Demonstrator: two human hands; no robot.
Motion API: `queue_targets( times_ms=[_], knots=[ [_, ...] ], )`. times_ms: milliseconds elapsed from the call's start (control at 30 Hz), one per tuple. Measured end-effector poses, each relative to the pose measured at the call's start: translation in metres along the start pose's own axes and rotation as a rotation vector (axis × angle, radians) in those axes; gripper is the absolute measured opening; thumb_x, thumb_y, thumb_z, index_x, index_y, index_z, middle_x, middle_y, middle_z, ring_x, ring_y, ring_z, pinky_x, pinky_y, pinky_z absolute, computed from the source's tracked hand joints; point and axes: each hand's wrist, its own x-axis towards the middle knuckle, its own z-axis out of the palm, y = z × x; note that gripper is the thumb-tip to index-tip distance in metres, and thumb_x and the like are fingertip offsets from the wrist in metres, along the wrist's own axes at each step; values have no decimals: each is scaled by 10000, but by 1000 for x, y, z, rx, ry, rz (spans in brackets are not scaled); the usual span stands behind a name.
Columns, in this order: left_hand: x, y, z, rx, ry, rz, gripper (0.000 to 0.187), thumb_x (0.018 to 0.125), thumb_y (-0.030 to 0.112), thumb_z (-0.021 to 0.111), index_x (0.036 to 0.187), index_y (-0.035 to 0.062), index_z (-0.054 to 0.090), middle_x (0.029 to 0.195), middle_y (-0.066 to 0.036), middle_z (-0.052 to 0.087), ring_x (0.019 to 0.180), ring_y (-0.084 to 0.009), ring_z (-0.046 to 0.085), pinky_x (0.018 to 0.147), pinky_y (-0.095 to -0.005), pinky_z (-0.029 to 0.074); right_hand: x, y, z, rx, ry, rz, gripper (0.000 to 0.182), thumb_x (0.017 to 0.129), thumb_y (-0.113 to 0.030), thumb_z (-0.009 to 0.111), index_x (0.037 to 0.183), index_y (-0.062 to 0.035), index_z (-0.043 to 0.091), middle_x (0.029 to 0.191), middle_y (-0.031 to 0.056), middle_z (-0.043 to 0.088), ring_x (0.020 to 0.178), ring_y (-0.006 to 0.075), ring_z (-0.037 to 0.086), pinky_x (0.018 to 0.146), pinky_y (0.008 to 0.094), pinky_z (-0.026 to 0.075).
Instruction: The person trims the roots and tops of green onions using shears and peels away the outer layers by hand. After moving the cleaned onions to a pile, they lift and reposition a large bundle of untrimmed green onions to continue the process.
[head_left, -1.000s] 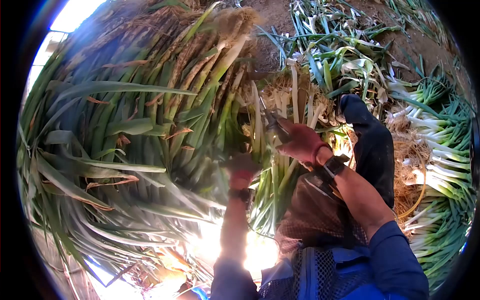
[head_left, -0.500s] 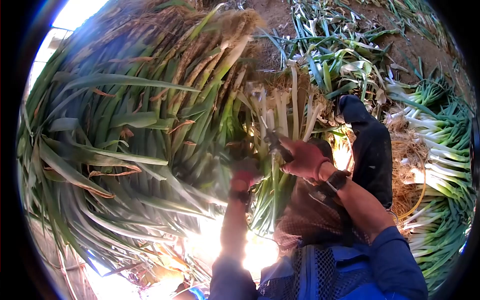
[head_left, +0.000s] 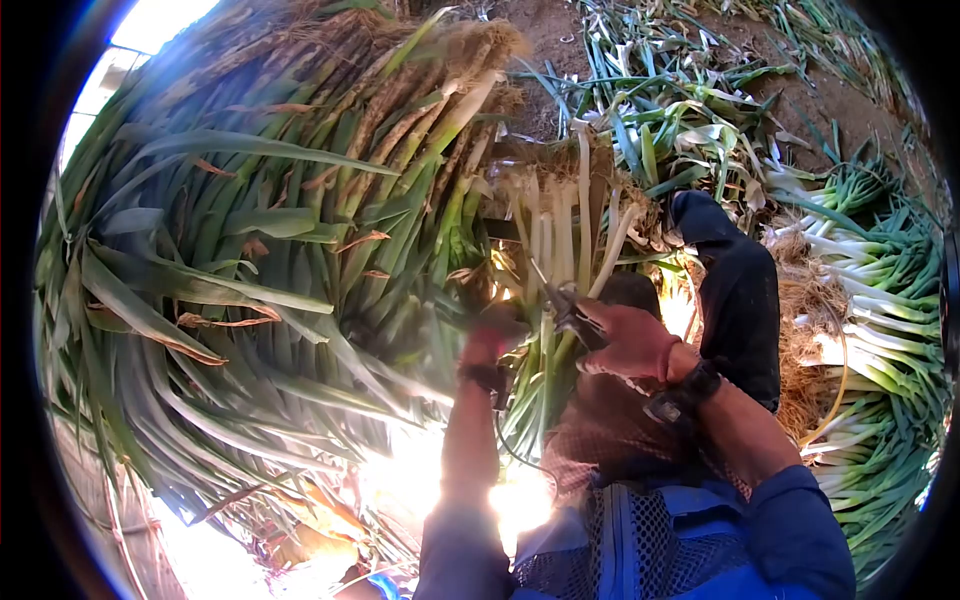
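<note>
My right hand (head_left: 630, 342), in a reddish glove, is wrapped round a dark metal tool (head_left: 570, 312) with a thin pointed tip that lies over pale leek stalks (head_left: 560, 225). The stalks stand roots up, their green leaves running down between my hands. My left hand (head_left: 495, 330), also gloved, is beside them on the left, near the edge of the large leek pile (head_left: 270, 250). Motion blur and shadow hide its fingers, and I cannot see what it holds, if anything.
Peeled leeks (head_left: 870, 340) with white stems lie in a row at the right. Loose leaf scraps (head_left: 690, 110) cover soil at the top. A dark-clothed leg (head_left: 740, 300) is right of my right hand, near a yellow hose (head_left: 843, 385).
My right hand and the tool have shifted slightly right and down. My left hand has risen a little. The stalks between them have moved slightly.
</note>
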Motion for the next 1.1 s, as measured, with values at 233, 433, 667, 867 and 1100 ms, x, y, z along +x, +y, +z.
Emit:
queue_targets(
  times_ms=[233,433,667,867,1100],
  knots=[
    [-26,14,4,-41,-55,30,356,804,251,715,1079,41,797,831,-100,765,730,-188,697,739,-340,551,-16,12,2,63,6,-189,925,813,-311,809,1607,-101,382,1068,262,723,1002,427,713,872,446,552],
    [-43,48,15,49,-104,134,337,855,287,687,1102,81,787,877,-149,773,755,-259,740,747,-379,572,-19,1,-5,152,-103,-54,945,811,-320,812,1607,-73,366,1031,270,728,968,440,721,858,468,553],
    [-48,72,40,-337,103,162,355,870,279,712,1169,95,766,909,-148,778,771,-260,748,755,-385,597,-12,5,-12,89,51,-21,958,806,-317,821,1609,-66,362,1035,292,721,1004,446,710,875,472,557],
    [34,-24,51,-87,626,39,334,920,342,711,1113,75,766,892,-134,768,756,-262,731,706,-398,563,-14,13,-1,231,35,-164,970,804,-313,832,1606,-43,356,1114,300,707,1064,443,701,937,465,541],
    [39,-44,57,-301,308,94,294,961,259,682,1044,-9,769,789,-70,734,689,-135,639,645,-328,506,-9,20,7,168,36,-160,943,812,-296,824,1599,-36,372,1181,314,691,1107,444,690,969,461,536]
  ],
)
